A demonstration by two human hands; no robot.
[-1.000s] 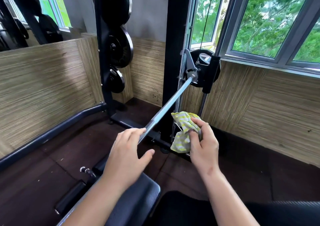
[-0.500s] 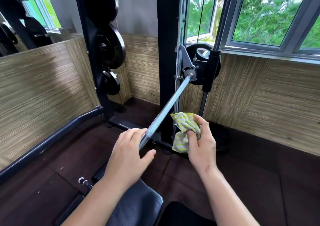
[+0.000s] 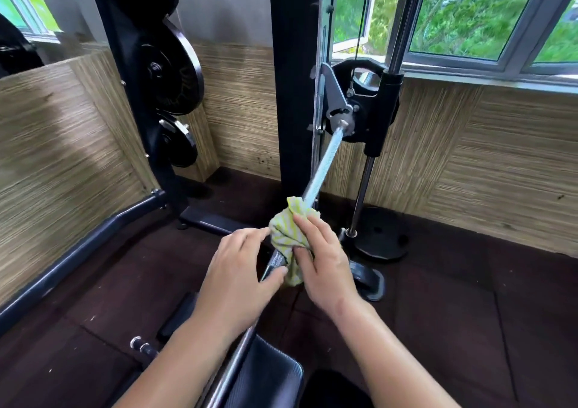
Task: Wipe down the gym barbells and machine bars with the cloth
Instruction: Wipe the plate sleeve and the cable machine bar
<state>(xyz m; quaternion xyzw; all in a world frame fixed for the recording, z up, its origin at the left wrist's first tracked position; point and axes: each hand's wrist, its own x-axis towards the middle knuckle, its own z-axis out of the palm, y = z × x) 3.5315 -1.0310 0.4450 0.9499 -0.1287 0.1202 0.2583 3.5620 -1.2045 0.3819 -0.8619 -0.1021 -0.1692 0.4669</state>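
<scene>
A steel machine bar [image 3: 322,163] runs from the rack's carriage at upper centre down toward me. A yellow-and-white striped cloth [image 3: 287,229] is bunched over the bar about midway. My right hand [image 3: 325,264] grips the cloth, fingers on top and thumb under it, holding it against the bar. My left hand [image 3: 237,273] lies on the bar just below the cloth, fingers curved over the top and thumb tip pressing the bar's underside. The part of the bar under both hands is hidden.
The black rack upright [image 3: 291,79] and a chrome guide rod [image 3: 362,195] stand behind the bar. Weight plates [image 3: 175,73] hang on a post at left. A black padded bench [image 3: 266,373] lies under my arms. Wood-panelled walls and dark rubber floor surround the rack.
My right hand has carried the cloth leftward from beside the bar onto it. My left hand has stayed on the bar. The camera has moved closer and tilted.
</scene>
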